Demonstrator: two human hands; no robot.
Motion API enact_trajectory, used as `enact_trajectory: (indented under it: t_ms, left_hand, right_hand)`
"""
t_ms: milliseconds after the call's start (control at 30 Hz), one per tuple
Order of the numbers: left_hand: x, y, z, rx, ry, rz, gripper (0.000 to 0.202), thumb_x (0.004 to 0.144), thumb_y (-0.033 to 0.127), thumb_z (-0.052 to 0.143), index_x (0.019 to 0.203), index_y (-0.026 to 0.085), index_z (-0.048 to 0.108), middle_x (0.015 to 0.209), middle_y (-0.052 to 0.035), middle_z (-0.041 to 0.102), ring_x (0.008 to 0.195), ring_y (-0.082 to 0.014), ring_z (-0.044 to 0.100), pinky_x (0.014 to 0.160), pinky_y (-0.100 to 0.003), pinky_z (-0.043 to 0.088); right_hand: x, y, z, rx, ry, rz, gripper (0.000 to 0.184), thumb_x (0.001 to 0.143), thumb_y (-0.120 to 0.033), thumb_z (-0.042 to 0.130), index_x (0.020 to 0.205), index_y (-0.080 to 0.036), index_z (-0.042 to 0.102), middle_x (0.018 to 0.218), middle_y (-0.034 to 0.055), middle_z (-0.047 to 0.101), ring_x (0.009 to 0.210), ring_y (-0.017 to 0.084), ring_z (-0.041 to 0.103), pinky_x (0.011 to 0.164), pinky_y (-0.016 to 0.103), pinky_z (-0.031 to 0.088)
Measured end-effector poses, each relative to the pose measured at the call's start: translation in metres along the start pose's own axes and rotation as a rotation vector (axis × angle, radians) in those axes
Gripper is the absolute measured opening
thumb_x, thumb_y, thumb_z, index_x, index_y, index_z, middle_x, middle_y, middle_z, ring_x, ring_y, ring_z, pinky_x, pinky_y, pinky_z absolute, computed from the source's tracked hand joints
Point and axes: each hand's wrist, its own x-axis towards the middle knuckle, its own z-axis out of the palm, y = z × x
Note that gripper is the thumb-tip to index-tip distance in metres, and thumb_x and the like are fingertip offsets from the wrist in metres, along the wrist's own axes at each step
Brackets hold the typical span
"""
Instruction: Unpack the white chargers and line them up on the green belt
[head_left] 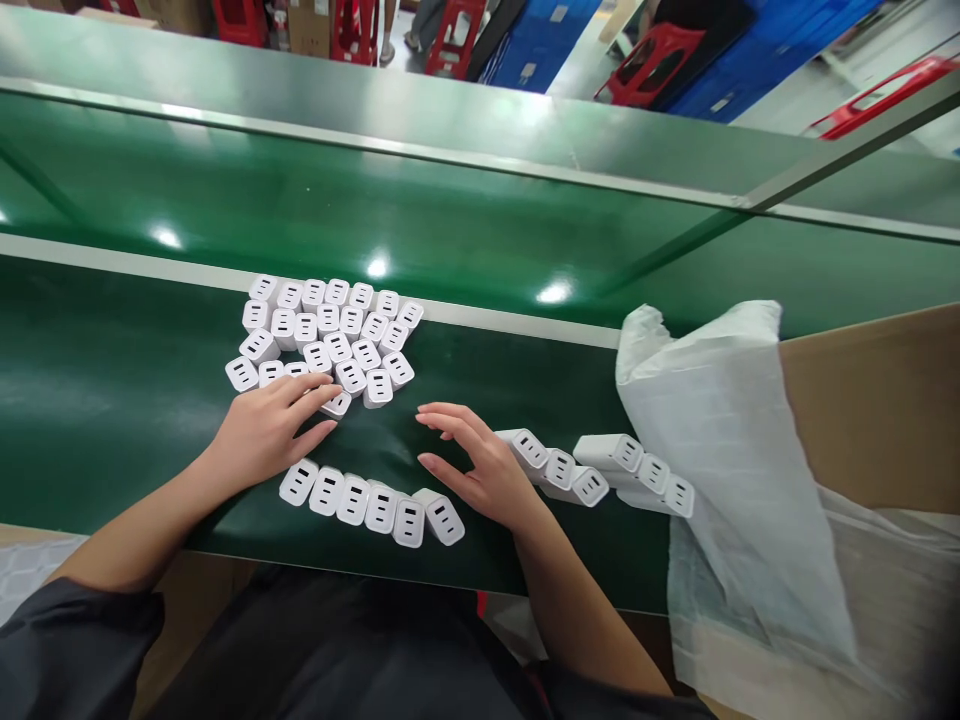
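Red stools [240, 22] and blue bins [536, 45] can be seen behind a long green table [150, 350]. On the table, small white blocks with dark slots are set out in three places. A big bunch of blocks [328, 318] is packed near the pale strip [510, 322] at the back, mostly with the slots facing up. A row of six blocks [352, 500] is lined up nearer to the body, and the last one on the right is tilted. More blocks [589, 487] are laid on their sides past the right hand [480, 465]. By the left hand [266, 425], the front edge of the big bunch is reached, with bent fingers over one block; whether it is gripped cannot be told. The right hand is held with its thumb and fingers spread apart, and nothing is held in it. At the far right, a cardboard box [877, 400] is partly covered by a crinkled white sheet [735, 420].
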Motion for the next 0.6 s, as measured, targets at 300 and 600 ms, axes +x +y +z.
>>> enact_trajectory:
  t_ms: [300, 600]
  left_hand:
    - [-0.004, 0.000, 0.012, 0.031, -0.001, 0.027, 0.027, 0.099, 0.029, 0.047, 0.117, 0.023, 0.066, 0.118, -0.0052, 0.070, 0.089, -0.0160, 0.070, 0.061, -0.024, 0.049]
    - [-0.003, 0.003, 0.012, 0.075, -0.054, -0.023, 0.032, 0.099, 0.036, 0.047, 0.121, 0.021, 0.063, 0.114, -0.0097, 0.066, 0.076, -0.0150, 0.067, 0.047, -0.024, 0.037]
  right_hand:
    - [0.055, -0.001, 0.020, -0.316, -0.073, -0.167, 0.041, 0.097, -0.028, 0.051, 0.138, -0.021, 0.051, 0.147, 0.0122, 0.048, 0.141, 0.032, 0.036, 0.114, 0.058, 0.039]
    - [0.044, 0.004, 0.018, -0.316, -0.050, -0.163, 0.034, 0.097, -0.026, 0.051, 0.130, -0.025, 0.060, 0.134, 0.0106, 0.057, 0.127, 0.030, 0.046, 0.105, 0.053, 0.048]
